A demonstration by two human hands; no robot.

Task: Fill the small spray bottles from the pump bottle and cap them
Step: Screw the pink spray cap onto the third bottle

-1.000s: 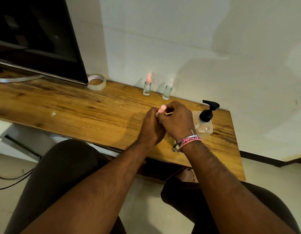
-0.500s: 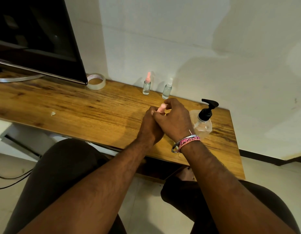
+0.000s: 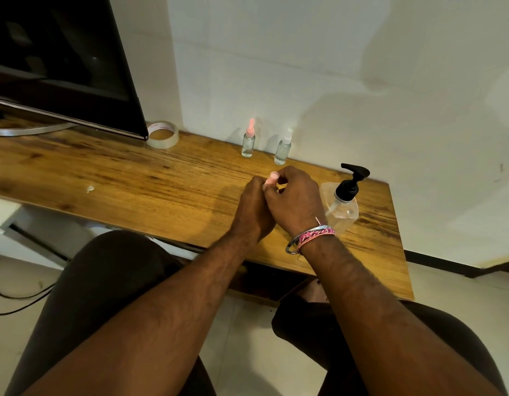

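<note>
We held a third small spray bottle's pink cap between both hands over the worktop: left hand wrapped round the hidden body, right hand fingers pinching the cap. Two capped bottles stood by the wall, apparently finished; the pump bottle sat just right. We judged capping nearly done.

Both bare forearms reach over the wooden desk, the left hand and the braceleted right hand pressed together, fingers curled around a small pink-capped bottle.
</note>
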